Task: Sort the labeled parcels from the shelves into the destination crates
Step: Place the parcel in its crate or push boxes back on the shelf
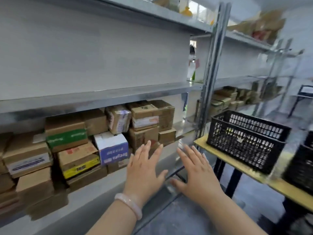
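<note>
Close to the front of the metal shelving, the left hand (145,168) and the right hand (198,172) are hovering side by side. Both are showing their backs, with fingers straight and spread, gripping nothing. A pale bangle (129,207) is circling the left wrist.

The left fingertips (149,143) are showing against the brown parcels (81,150), which are crowding the lower shelf (105,192) in stacks. Among them a white and blue box (111,146) is sitting just left of that hand, and a green-banded box (66,138) is lying farther left. A bare shelf board (101,97) is running across above them. A steel upright (210,73) is rising beyond the right hand, and farther parcels (223,99) are sitting on the rack past it.

To the right, a black crate (245,143) is standing on a yellow-edged table (237,164), near its front edge. A second black crate (299,168) is standing beside it at the picture's edge. Blur is hiding what either one is holding. Grey floor (186,221) is showing between shelving and table.
</note>
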